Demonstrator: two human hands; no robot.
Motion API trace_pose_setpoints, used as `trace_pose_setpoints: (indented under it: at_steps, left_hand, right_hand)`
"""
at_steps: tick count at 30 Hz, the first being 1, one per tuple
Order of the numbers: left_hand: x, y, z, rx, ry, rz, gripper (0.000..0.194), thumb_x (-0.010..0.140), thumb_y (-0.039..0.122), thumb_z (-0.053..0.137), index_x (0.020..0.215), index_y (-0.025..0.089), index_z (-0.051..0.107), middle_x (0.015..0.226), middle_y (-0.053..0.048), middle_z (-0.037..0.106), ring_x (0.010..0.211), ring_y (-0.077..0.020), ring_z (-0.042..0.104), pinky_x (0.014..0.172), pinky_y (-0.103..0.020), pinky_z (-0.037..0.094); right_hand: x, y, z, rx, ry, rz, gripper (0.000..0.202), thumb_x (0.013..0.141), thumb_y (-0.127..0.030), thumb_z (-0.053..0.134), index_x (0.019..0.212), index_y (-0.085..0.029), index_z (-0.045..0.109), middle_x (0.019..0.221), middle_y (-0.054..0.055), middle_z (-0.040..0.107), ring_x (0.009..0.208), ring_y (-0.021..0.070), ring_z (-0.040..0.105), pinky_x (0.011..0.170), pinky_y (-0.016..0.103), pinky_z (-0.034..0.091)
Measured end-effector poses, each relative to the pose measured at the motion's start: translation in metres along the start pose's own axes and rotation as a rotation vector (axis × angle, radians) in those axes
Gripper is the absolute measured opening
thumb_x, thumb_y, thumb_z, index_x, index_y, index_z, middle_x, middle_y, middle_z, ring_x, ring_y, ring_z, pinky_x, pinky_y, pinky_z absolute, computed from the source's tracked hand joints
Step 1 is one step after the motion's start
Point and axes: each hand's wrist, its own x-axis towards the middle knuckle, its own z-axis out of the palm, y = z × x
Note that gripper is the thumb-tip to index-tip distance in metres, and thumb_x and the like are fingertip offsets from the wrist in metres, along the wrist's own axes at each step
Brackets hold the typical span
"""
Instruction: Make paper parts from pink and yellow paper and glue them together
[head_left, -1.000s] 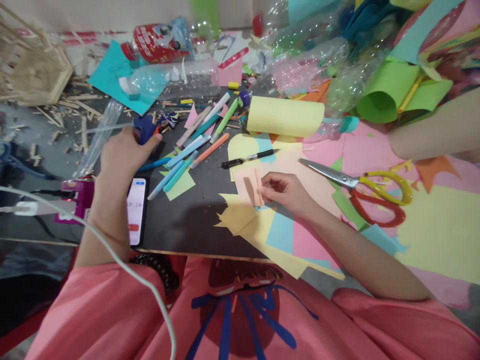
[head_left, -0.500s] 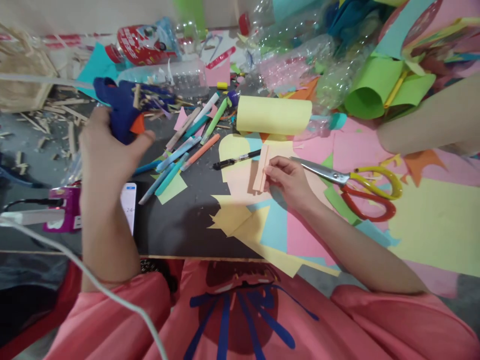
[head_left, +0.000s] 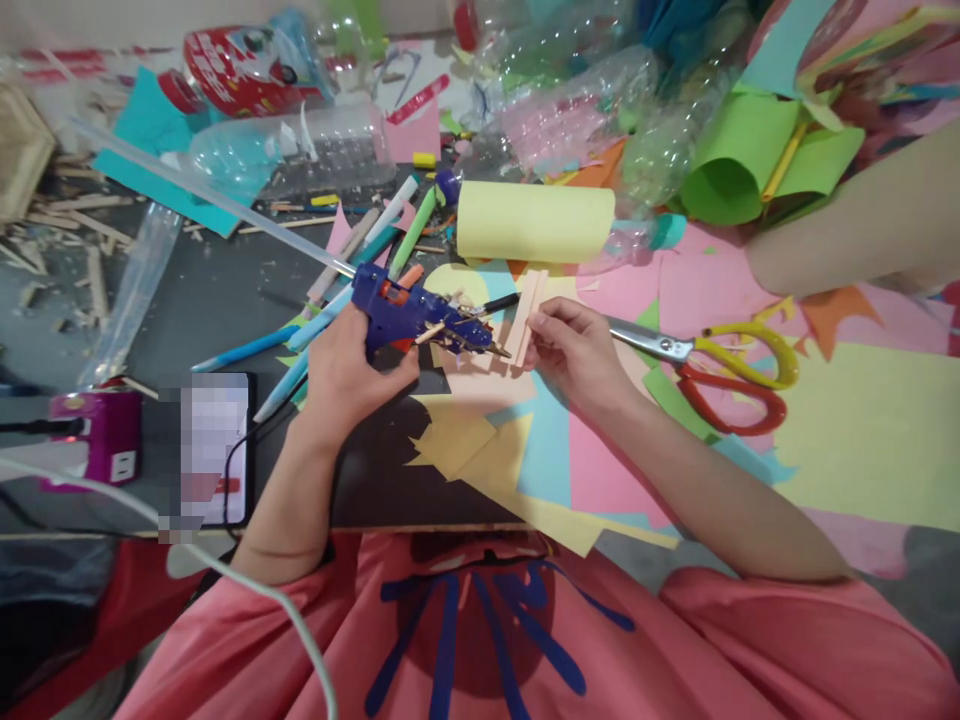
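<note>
My left hand [head_left: 349,370] is wrapped round a blue hot glue gun [head_left: 397,310], with a long clear glue stick [head_left: 225,205] sticking out of its back. Wood splinters cling to the gun's front. Its metal nozzle points right and is at the lower end of a folded strip of pale pink paper [head_left: 529,315]; whether it touches cannot be made out. My right hand [head_left: 574,345] pinches that strip along its right side. Behind the strip lies a black pen [head_left: 501,303]. Large scissors [head_left: 675,350] with red and yellow handles rest beside my right hand.
A yellow paper-wrapped bottle [head_left: 536,222] lies beyond my hands. Several markers [head_left: 412,235] are under and behind the gun. A phone [head_left: 225,450] and a purple power block [head_left: 94,440] sit left. Another person's arm [head_left: 847,220] reaches in at right. Plastic bottles [head_left: 292,150] line the back.
My left hand has brought the glue gun from the far left rightward to the paper strip. The strip, still in my right hand, is tilted slightly more.
</note>
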Motion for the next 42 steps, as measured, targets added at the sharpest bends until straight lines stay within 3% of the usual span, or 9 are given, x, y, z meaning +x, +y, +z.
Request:
trace_pose_setpoints:
  at_steps: [10,19,30,37,42]
  left_hand:
    - [0.0019,-0.0027,-0.0030,-0.021,-0.034,0.013,0.033,0.071,0.032,0.063,0.103,0.021,0.059,0.087,-0.005,0.065,0.079,-0.0240,0.065,0.070,-0.035,0.051]
    - [0.0034,0.0027,-0.0020,-0.013,-0.102,0.016,0.043,0.072,0.026,0.061,0.114,0.019,0.059,0.098,-0.008,0.069,0.096,-0.0286,0.067,0.078,-0.035,0.052]
    - [0.0031,0.0006,-0.0005,-0.018,-0.121,0.042,0.043,0.074,0.023,0.059,0.117,0.019,0.057,0.100,-0.009,0.069,0.098,-0.0279,0.068,0.079,-0.033,0.052]
    - [0.0024,-0.0038,0.0027,-0.023,-0.082,0.077,0.033,0.073,0.021,0.057,0.107,0.019,0.058,0.096,-0.008,0.068,0.094,-0.0270,0.068,0.077,-0.032,0.052]
    - [0.0029,-0.0051,0.0023,-0.048,-0.100,0.054,0.039,0.074,0.023,0.056,0.113,0.019,0.057,0.097,-0.009,0.068,0.095,-0.0271,0.067,0.079,-0.032,0.052]
  right_hand:
    - [0.0005,0.0006,-0.0010,-0.015,0.012,-0.002,0.030,0.064,-0.039,0.082,0.066,-0.021,0.058,0.048,-0.007,0.062,0.040,0.0094,0.058,0.043,0.022,0.053]
    - [-0.0015,-0.0014,-0.0003,-0.044,0.007,0.017,0.038,0.061,-0.046,0.085,0.067,-0.022,0.057,0.047,-0.006,0.060,0.040,0.0101,0.058,0.043,0.024,0.053]
    - [-0.0009,-0.0003,-0.0010,-0.002,-0.024,0.007,0.038,0.062,-0.046,0.086,0.066,-0.020,0.058,0.048,-0.006,0.061,0.041,0.0096,0.057,0.044,0.023,0.053]
    - [-0.0017,-0.0011,-0.0013,-0.047,-0.019,0.026,0.039,0.064,-0.048,0.085,0.067,-0.021,0.058,0.049,-0.006,0.060,0.043,0.0105,0.058,0.046,0.025,0.054]
    - [-0.0020,-0.0016,-0.0008,-0.049,-0.044,0.017,0.039,0.063,-0.049,0.086,0.067,-0.021,0.058,0.051,-0.006,0.061,0.043,0.0102,0.058,0.046,0.025,0.054]
